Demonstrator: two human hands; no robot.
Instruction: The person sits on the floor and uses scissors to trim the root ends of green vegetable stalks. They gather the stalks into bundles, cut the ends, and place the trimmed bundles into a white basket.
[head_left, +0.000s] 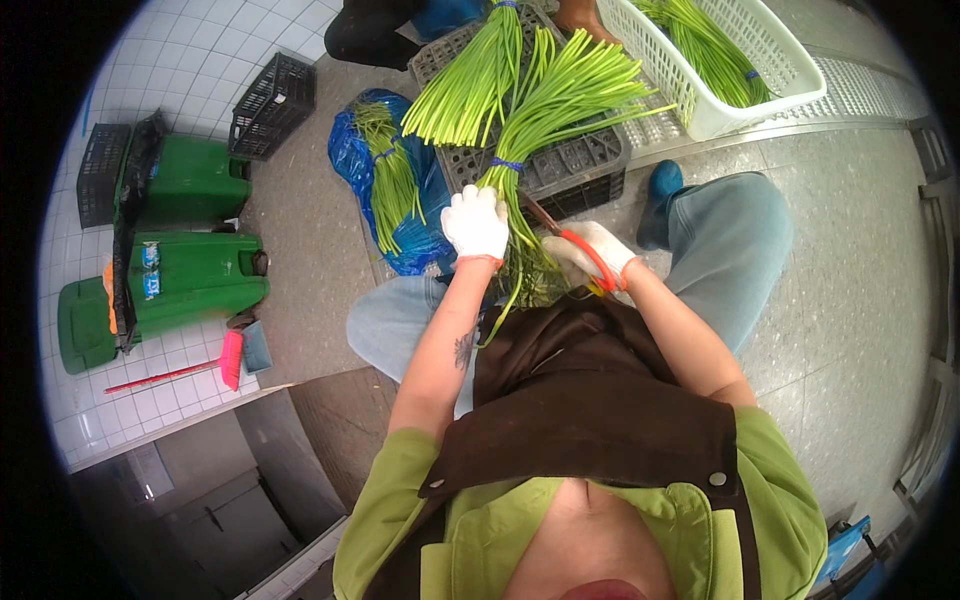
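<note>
My gloved left hand [474, 222] is closed around a bundle of long green stalks [560, 90] with a blue band, just below the band. In my gloved right hand [590, 250] are orange-handled scissors [578, 240], their blades beside the lower stalks under my left hand. Loose trimmed greens [530, 275] hang over my brown apron [570, 390]. The held bundle's tops rest on a black slotted crate [590, 155], beside another banded bundle [465, 75]. Left of the crate, more stalks [390, 175] lie on a blue plastic bag [345, 140].
A white basket [710, 120] of greens stands at upper right near another person's hand [577, 15]. To the left are green wheeled bins [195, 280], black crates [265, 105] and a pink broom [230, 360] with a dustpan [255, 345]. A metal grate [860, 95] crosses the upper right floor.
</note>
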